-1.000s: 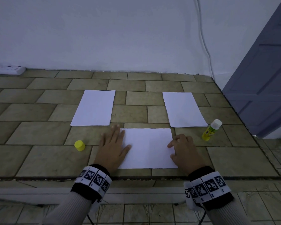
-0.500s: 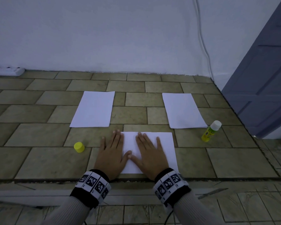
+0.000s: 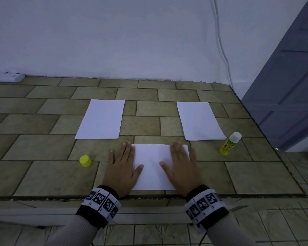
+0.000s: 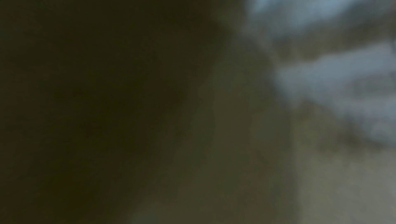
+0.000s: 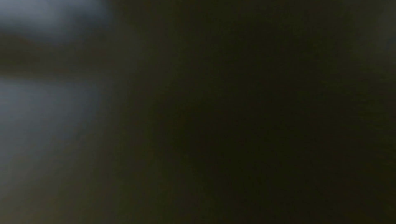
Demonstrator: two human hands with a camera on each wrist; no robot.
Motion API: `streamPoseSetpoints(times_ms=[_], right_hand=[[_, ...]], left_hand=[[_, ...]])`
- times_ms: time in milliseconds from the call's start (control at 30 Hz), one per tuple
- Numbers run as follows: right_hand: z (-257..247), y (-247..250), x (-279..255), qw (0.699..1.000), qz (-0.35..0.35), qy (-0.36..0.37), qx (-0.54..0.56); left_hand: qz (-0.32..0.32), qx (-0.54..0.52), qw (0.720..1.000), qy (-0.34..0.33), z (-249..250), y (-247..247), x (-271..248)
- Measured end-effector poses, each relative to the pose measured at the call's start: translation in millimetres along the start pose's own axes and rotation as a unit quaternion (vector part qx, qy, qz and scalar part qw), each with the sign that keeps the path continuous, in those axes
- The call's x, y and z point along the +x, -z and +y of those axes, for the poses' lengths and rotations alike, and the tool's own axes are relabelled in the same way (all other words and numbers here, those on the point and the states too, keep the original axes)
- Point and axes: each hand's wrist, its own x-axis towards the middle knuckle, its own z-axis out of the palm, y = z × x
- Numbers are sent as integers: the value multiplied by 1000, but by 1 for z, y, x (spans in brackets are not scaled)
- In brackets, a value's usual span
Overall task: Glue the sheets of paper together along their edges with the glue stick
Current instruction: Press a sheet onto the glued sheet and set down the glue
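A white sheet of paper [image 3: 152,167] lies flat on the tiled surface in front of me. My left hand [image 3: 122,167] rests flat across its left edge, fingers straight. Flat on the sheet's right side lies my right hand [image 3: 181,167], fingers straight too. Two more white sheets lie farther back, one at left [image 3: 101,119] and one at right [image 3: 199,121]. The yellow glue stick [image 3: 230,143] stands uncapped at the right, white tip up. Its yellow cap [image 3: 85,160] sits left of my left hand. Both wrist views are dark and blurred.
A white wall rises behind the tiled surface [image 3: 43,174]. A power strip [image 3: 6,77] lies at the far left by the wall, a cable [image 3: 220,41] hangs down the wall, and a grey-blue door [image 3: 288,86] stands at the right. A lower ledge runs along the near edge.
My right hand slid left to the middle of the sheet, then back to its right side, flat all the way. The left hand stayed on the left edge.
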Motion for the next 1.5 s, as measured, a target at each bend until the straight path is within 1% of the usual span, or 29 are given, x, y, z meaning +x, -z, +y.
streamPoseSetpoints(times_ms=[100,167,267,333,533,633,700,767,833,900,1000,1100,1167,1267,1367,1500], right_hand=[[-33,-12,7,996,-33,75,25],[-41,-19,11,995,-34,93,26],[-31,-24,12,993,-29,109,18],[-16,-21,10,995,-21,102,2],[52,-6,-1,998,-43,9,-45],[68,5,-10,997,-59,6,-57],[68,18,-14,996,-80,-7,-46],[61,38,-17,997,-74,-28,19],[53,55,-13,997,-45,-3,56],[42,66,-5,995,-49,46,77],[28,62,17,988,-103,89,68],[21,49,32,986,-134,102,2],[21,46,35,985,-141,97,-37],[23,46,39,986,-132,84,-51],[28,48,45,987,-145,64,-25],[34,54,52,985,-164,27,47]], left_hand=[[3,-8,1000,-6,-2,-1,0],[1,-3,1000,-10,-2,0,0],[-3,-3,1000,-13,-2,0,1],[-1,-5,1000,-14,-2,-1,1],[4,-6,1000,-15,-3,-2,0],[-1,-4,1000,-15,-3,-2,0],[-6,-7,1000,-13,-2,-3,0],[-8,-5,1000,-11,0,-1,1],[-25,-5,1000,-11,2,4,0],[-62,6,998,-6,2,9,-1],[-75,13,997,-1,3,13,0],[-73,-1,997,-2,0,12,0],[-67,-2,998,-8,-1,11,0],[-56,-12,998,-14,-2,9,-1],[-40,-30,999,-16,-2,10,-2],[-37,-25,999,-7,0,12,-2]])
